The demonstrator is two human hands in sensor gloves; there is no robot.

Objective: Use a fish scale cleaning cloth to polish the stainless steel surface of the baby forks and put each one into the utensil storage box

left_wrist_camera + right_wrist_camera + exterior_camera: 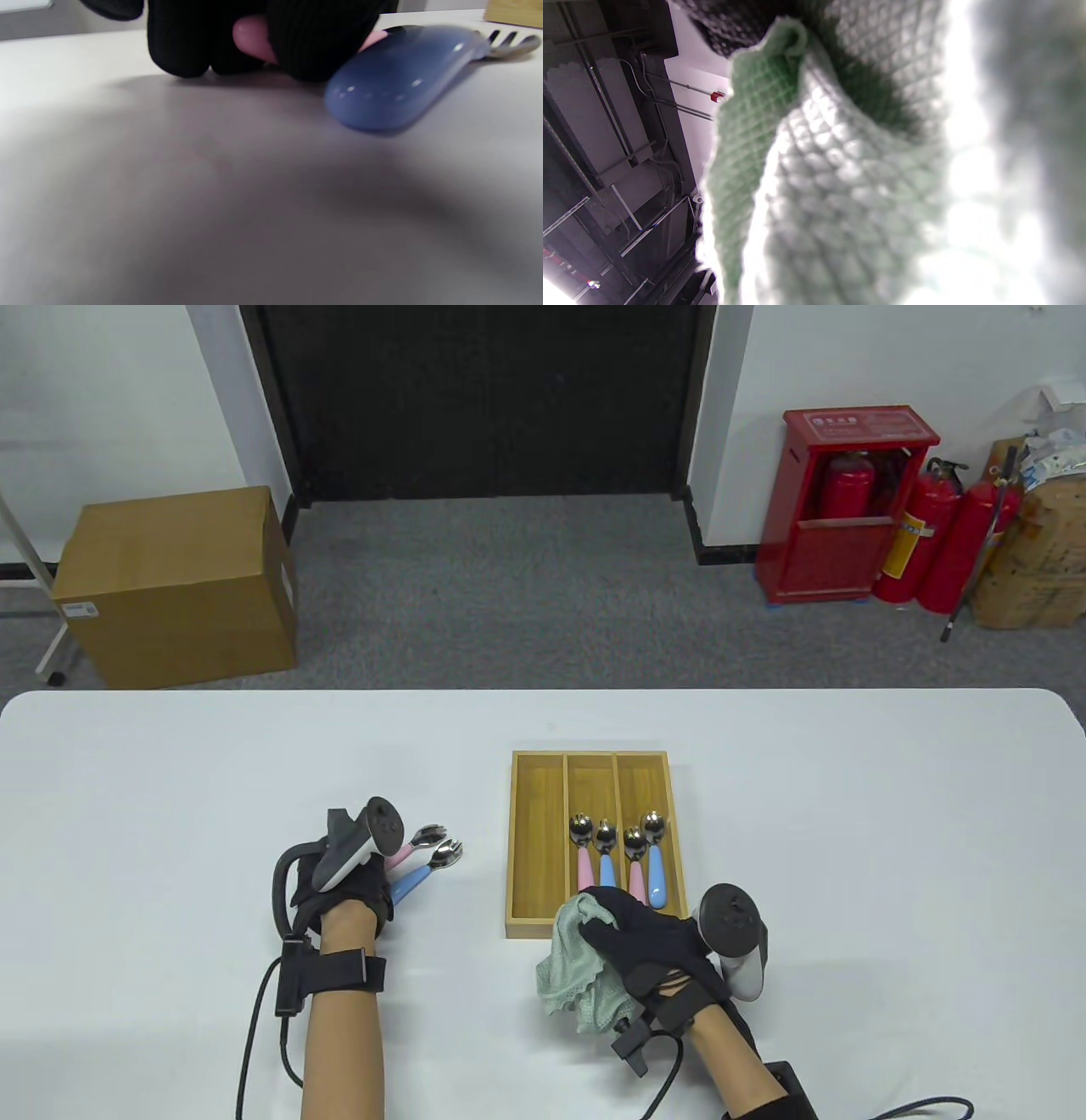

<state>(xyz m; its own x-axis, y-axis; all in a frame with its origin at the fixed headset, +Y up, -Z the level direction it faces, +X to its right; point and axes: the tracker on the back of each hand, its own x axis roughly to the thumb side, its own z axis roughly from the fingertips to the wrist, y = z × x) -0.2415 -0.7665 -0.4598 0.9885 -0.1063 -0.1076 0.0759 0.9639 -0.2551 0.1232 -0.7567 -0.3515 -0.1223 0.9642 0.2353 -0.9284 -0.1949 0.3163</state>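
Two baby forks lie left of the wooden storage box (536,848): a pink-handled fork (424,840) and a blue-handled fork (428,867). My left hand (382,891) is down on their handle ends. In the left wrist view its fingers (305,46) curl round the pink handle (250,38), while the blue fork (403,76) lies loose on the table beside them. My right hand (636,937) grips the bunched green fish scale cloth (573,971) at the box's near right corner. That cloth (840,169) fills the right wrist view.
The box has three compartments: the left is bare, and the middle and right each hold a pink-handled (584,857) and a blue-handled utensil (655,865). The white table (170,814) spreads on both sides. A cardboard box (178,585) and fire extinguishers (925,543) stand on the floor beyond.
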